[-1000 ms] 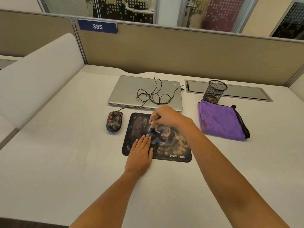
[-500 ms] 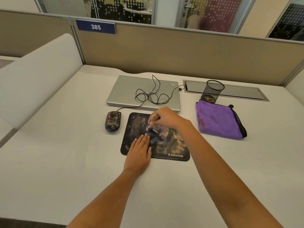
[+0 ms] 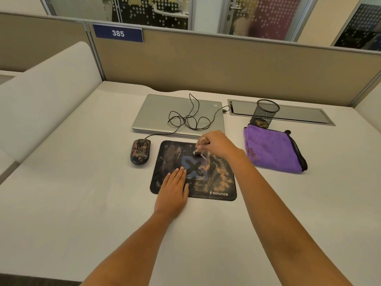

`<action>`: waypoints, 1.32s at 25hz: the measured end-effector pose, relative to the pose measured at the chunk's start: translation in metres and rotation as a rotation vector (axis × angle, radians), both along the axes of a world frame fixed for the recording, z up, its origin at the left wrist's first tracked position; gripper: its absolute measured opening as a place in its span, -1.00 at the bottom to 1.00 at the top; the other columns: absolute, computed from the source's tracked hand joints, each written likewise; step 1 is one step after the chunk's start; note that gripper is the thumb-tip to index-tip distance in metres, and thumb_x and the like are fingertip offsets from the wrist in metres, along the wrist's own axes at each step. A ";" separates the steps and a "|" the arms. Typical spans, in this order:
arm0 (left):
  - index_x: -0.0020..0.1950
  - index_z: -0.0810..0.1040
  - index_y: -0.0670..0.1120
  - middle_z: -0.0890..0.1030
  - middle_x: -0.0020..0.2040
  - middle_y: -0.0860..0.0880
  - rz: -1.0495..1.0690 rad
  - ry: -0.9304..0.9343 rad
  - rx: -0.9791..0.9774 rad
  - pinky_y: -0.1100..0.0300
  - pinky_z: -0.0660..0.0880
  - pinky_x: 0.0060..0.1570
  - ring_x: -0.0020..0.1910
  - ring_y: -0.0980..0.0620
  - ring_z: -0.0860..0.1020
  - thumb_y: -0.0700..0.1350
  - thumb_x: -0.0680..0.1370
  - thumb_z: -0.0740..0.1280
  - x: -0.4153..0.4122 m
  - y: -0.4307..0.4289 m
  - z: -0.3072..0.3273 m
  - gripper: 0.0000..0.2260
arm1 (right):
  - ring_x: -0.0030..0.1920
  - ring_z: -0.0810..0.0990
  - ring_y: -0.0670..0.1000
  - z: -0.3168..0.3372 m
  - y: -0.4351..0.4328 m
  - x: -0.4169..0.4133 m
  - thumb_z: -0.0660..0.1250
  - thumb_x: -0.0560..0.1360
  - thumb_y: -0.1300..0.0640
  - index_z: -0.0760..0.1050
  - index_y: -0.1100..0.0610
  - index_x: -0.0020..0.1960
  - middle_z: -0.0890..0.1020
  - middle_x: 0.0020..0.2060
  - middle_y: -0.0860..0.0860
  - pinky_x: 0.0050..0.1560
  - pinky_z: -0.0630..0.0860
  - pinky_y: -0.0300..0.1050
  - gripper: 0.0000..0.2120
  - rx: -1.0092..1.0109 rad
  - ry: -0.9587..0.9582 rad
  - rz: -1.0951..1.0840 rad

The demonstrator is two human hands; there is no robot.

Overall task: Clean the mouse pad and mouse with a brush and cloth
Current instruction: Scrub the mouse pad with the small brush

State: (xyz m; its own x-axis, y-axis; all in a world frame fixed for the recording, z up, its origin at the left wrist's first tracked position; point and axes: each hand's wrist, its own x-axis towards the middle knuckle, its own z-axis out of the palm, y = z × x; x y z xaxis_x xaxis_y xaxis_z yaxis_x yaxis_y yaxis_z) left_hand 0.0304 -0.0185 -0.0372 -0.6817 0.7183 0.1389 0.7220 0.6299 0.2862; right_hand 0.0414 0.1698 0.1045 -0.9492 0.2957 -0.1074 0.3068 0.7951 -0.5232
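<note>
— Leaving the mouse (image 3: 140, 151) dusty at left; flattening the mouse pad (image 3: 169, 153) under the left hand (image 3: 172, 190), fingers straight.

— Pinching the brush (image 3: 199, 152) in the right hand (image 3: 216, 144), clearing grit mid-pad, seemingly halfway. Leaving the cloth (image 3: 272, 149) unused on the surface (image 3: 82, 193).

- Bright, even, diffuse indoor light covers the pale grey surface (image 3: 61, 203).
- Only faint, soft shadows lie beside the bare forearms (image 3: 278, 223).
- Wide-angle distortion bows the beige fabric partition (image 3: 226, 65).
- The dotted glass panels (image 3: 154, 11) look blurred.
- The small wooden-handled brush (image 3: 199, 151) is slightly smeared.
</note>
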 end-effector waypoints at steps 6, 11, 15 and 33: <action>0.53 -0.02 -0.04 0.07 0.54 0.03 0.002 -0.004 0.005 0.20 -0.24 0.45 0.52 0.10 -0.02 0.04 0.64 -0.10 0.000 0.000 0.000 -0.54 | -0.09 0.54 -0.08 0.011 0.011 -0.001 0.38 0.47 0.21 0.65 0.13 -0.02 0.62 -0.14 -0.04 -0.08 0.40 -0.26 -0.88 -0.091 0.151 -0.029; 0.53 0.00 -0.04 0.09 0.53 0.03 0.010 0.013 0.015 0.22 -0.24 0.45 0.51 0.11 0.00 0.03 0.64 -0.08 0.000 0.001 0.000 -0.54 | -0.03 0.55 -0.02 0.001 0.000 -0.035 0.38 0.47 0.18 0.65 0.10 -0.01 0.66 -0.05 0.06 0.00 0.43 -0.19 -0.88 0.079 0.119 0.103; 0.53 0.00 -0.04 0.09 0.54 0.03 0.008 0.008 0.018 0.22 -0.24 0.45 0.51 0.10 0.00 0.04 0.64 -0.08 0.001 0.000 0.000 -0.54 | 0.02 0.57 0.03 -0.002 0.011 -0.035 0.40 0.45 0.19 0.65 0.13 0.00 0.66 -0.04 0.08 0.00 0.43 -0.16 -0.87 0.102 0.034 0.139; 0.53 -0.04 -0.03 0.04 0.54 0.04 0.007 -0.002 0.008 0.24 -0.27 0.43 0.52 0.11 -0.04 0.04 0.64 -0.09 0.000 0.001 0.001 -0.54 | -0.01 0.60 0.04 0.000 0.030 -0.027 0.39 0.46 0.23 0.65 0.17 -0.02 0.66 -0.05 0.09 0.07 0.50 -0.11 -0.88 0.033 0.033 0.114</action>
